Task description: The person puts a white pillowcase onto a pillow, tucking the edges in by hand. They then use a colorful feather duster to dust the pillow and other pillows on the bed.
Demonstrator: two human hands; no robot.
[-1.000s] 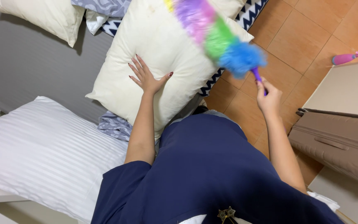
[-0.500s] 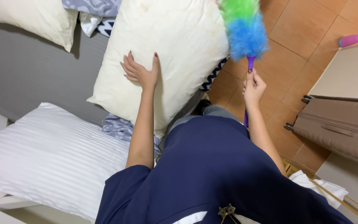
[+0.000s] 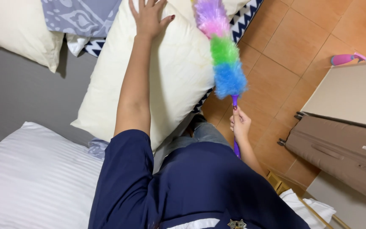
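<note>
My left hand [image 3: 148, 17] lies flat with spread fingers on the upper part of a large cream pillow [image 3: 178, 72] that leans over the bed edge. My right hand [image 3: 240, 123] grips the purple handle of a fluffy duster [image 3: 222, 51] with purple, pink, green and blue bands. The duster head lies along the pillow's right side, pointing up and away from me.
A white striped pillow [image 3: 30, 178] lies at the lower left on the grey bed [image 3: 18, 101]. Another cream pillow [image 3: 18, 29] and a grey patterned cloth [image 3: 81, 17] sit at the top. A brown suitcase [image 3: 339, 148] stands right on the orange tiled floor [image 3: 293, 46].
My left hand has slid up the pillow toward its top. The duster has swung from upright back to lie against the pillow's right side. The view has shifted closer.
</note>
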